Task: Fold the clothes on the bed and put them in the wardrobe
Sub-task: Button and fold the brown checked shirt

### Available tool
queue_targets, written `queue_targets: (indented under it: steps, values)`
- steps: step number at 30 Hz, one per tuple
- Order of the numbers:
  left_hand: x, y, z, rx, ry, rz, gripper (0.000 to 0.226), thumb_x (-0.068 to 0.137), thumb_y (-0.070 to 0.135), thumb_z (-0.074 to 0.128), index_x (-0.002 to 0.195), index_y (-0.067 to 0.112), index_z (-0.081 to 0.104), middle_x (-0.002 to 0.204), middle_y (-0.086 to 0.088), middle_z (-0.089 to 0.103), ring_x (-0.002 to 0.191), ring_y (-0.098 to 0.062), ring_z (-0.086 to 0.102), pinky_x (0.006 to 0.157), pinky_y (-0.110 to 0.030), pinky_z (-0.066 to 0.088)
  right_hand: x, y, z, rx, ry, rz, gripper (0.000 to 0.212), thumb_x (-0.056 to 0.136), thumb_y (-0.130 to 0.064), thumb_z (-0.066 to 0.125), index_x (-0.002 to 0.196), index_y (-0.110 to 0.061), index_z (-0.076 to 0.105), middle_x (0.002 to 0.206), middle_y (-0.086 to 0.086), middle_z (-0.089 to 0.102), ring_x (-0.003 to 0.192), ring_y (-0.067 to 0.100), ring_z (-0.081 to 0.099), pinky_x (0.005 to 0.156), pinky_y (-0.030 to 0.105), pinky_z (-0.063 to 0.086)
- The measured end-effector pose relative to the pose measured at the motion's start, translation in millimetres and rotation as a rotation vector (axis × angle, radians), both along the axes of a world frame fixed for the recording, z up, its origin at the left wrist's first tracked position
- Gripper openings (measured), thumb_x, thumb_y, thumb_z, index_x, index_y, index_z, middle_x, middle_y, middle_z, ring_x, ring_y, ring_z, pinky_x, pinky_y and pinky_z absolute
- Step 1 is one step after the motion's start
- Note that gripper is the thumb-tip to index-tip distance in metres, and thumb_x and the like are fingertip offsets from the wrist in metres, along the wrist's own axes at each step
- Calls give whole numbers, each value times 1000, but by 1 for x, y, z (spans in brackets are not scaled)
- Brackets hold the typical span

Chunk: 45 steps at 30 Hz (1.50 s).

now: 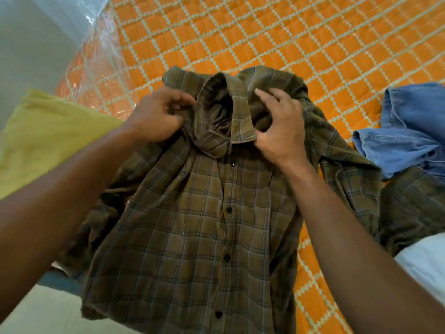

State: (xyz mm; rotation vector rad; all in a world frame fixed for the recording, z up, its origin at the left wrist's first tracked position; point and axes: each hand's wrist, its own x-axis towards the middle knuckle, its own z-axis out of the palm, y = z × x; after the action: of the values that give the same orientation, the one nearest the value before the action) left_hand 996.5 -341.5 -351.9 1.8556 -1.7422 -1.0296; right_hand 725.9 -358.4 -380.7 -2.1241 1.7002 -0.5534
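Plaid shirt (192, 225): olive-brown check, lying front up on the bed, with its collar at the far end and its hem at the near edge; the sleeves are rumpled out to both sides.
Buttons (229, 210): dark, in a line down the middle of the front, and the placket looks closed.
Collar (216, 92): standing up and partly folded, between the two hands.
Left hand (154, 116): at the left side of the collar, fingers curled in tight, pinching the cloth at the collar's edge.
Right hand (279, 131): at the right side of the collar, half spread, fingers arched over the shoulder cloth and thumb against the collar point; I cannot tell whether it has cloth gathered in its grasp.
Bed cover (265, 32): orange quilt with a pale lattice, under the shirt and reaching far and right.
Denim garment (409, 131): blue, heaped to the right, lying over the shirt's right sleeve.
Yellow cloth (48, 141): to the left, behind the left forearm.
White cloth (423, 261): at the near right edge.
Clear plastic (101, 68): crinkled sheet over the bed's far left side.
Floor (36, 309): pale, near left.
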Motion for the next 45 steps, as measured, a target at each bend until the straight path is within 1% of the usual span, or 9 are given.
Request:
queue_targets:
  steps: [5,11,18,23,28,32,35,40,45]
  values:
    - [-13,4,-6,-138,-522,-490,36,82,45,77,116,34,73,124,-9,50,113,-33,46,94,-49,44,-9,-40,-8,59,391,221,34,94,-41,59,121,-23,68,112,7,62,104,36,52,79,47,40]
    - [-22,-26,7,-212,-149,-197,13,96,29,66,95,17,71,87,3,59,74,-11,56,65,-32,44,-27,-61,18,76,-16,312,30,78,-24,46,79,-5,68,79,6,57,72,27,48,62,35,34]
    - [-63,-47,21,428,147,46,38,93,37,70,120,22,48,103,1,69,64,-14,69,63,-33,57,-30,-57,41,-167,-39,146,26,101,-29,60,122,-25,75,88,4,71,78,30,61,61,30,32]
    - [-66,-78,38,147,79,413,23,85,6,53,101,21,60,78,-4,68,47,-10,65,45,-24,53,-27,-63,62,-183,0,32,39,96,-25,49,128,-28,71,78,14,69,66,39,56,52,40,37]
    - [-54,-161,98,-361,126,556,28,89,9,47,109,28,55,86,4,56,75,-13,57,55,-15,44,-16,-145,110,-103,82,-153,37,89,-18,46,115,-16,73,102,21,72,98,46,62,73,46,45]
    - [-75,-227,118,-206,153,329,48,108,28,41,152,15,30,123,2,52,82,-5,52,53,-2,40,5,-205,119,190,27,-188,63,92,-28,56,152,-29,41,141,13,60,126,38,56,94,40,47]
    - [-77,-210,64,-113,-268,105,52,97,36,51,144,14,45,145,-17,48,132,-33,47,106,-33,45,-9,-188,84,399,129,-208,80,87,-49,63,157,-31,28,153,8,48,135,36,50,102,45,45]
    - [-71,-60,-30,108,-644,-282,74,97,68,31,159,39,4,169,-5,6,155,-32,3,122,-59,11,-56,-79,20,625,220,-197,72,77,-67,67,140,-40,43,123,6,62,107,37,61,87,48,53]
    - [-66,-34,-44,167,-475,-189,79,88,84,21,146,57,-26,169,3,-7,154,-36,-6,117,-70,0,-112,-71,15,642,230,-180,32,85,-25,68,116,-28,63,100,9,68,94,35,66,71,37,48]
